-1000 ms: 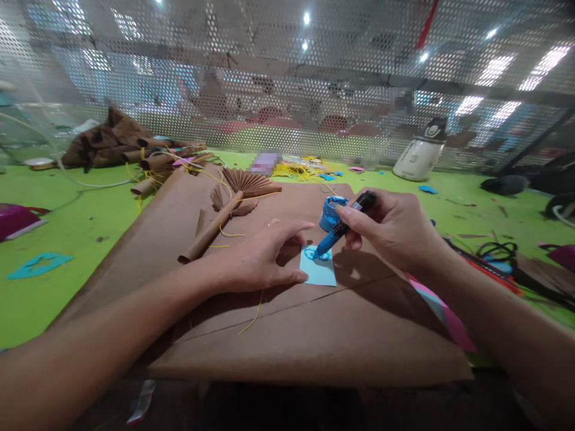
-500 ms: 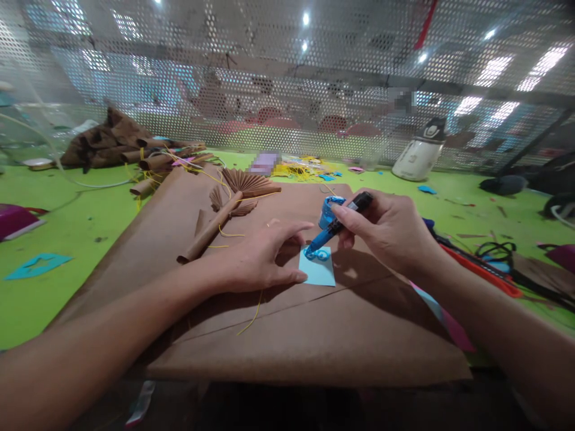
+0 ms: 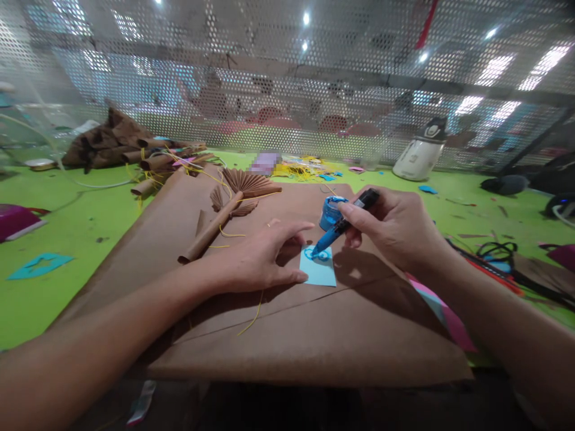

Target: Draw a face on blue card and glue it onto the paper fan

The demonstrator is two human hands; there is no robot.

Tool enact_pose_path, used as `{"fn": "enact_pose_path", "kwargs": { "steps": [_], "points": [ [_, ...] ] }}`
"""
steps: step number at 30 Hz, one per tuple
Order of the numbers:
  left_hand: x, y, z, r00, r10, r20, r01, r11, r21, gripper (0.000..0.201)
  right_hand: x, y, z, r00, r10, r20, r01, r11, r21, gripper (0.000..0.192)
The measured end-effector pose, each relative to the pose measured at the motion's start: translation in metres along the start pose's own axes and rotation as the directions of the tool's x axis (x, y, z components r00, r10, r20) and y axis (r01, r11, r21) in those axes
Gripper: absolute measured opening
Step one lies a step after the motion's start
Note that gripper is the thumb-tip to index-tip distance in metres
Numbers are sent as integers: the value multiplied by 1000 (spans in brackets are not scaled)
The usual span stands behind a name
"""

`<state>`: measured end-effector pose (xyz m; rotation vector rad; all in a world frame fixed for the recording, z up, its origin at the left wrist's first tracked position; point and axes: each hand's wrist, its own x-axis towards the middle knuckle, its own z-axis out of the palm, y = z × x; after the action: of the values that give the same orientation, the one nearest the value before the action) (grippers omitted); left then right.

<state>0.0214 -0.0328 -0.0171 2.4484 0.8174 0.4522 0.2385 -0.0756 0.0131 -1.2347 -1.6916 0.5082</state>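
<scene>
Right hand (image 3: 395, 230) grips a blue pen (image 3: 344, 226), fingers clenched round it, tip on the blue card (image 3: 320, 272) at centre of the brown paper (image 3: 287, 335). Left hand (image 3: 258, 257) lies flat w/ fingers released, pinning the card's left edge. Blue jar (image 3: 330, 212) sits just beyond the card. Paper fan (image 3: 245, 182) lies far left on the green bench (image 3: 67, 221).

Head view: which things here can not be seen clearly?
- Blue card: its left edge is covered by the left hand.
- Brush: its middle is covered by the fingers of the right hand.
- Purple thing at the back: blurred.
- Painted mark: too small to read.
</scene>
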Motion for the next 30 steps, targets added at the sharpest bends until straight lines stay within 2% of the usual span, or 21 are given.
{"fn": "enact_pose_path", "kwargs": {
  "steps": [9, 13, 21, 25, 30],
  "points": [
    [-1, -1, 1, 1000, -13, -4, 13, 1000, 1, 72, 0, 3, -1, 999, 0, 51, 3, 998, -58, 27],
    [0, -1, 1, 1000, -13, 0, 13, 1000, 2, 71, 0, 4, -2, 999, 2, 34, 0, 997, -81, 28],
    [0, 1, 1, 1000, -8, -17, 8, 1000, -2, 71, 0, -1, 0, 1000, 9, 17, -9, 1000, 4, 27],
    [0, 2, 0, 1000, -14, -16, 14, 1000, -5, 70, 0, 1, 1, 999, 9, 35, -8, 1000, -25, 25],
    [1, 2, 0, 1000, -22, -13, 22, 1000, 3, 70, 2, 3, -3, 1000, -11, -4, 11, 998, -66, 27]
  ]
}}
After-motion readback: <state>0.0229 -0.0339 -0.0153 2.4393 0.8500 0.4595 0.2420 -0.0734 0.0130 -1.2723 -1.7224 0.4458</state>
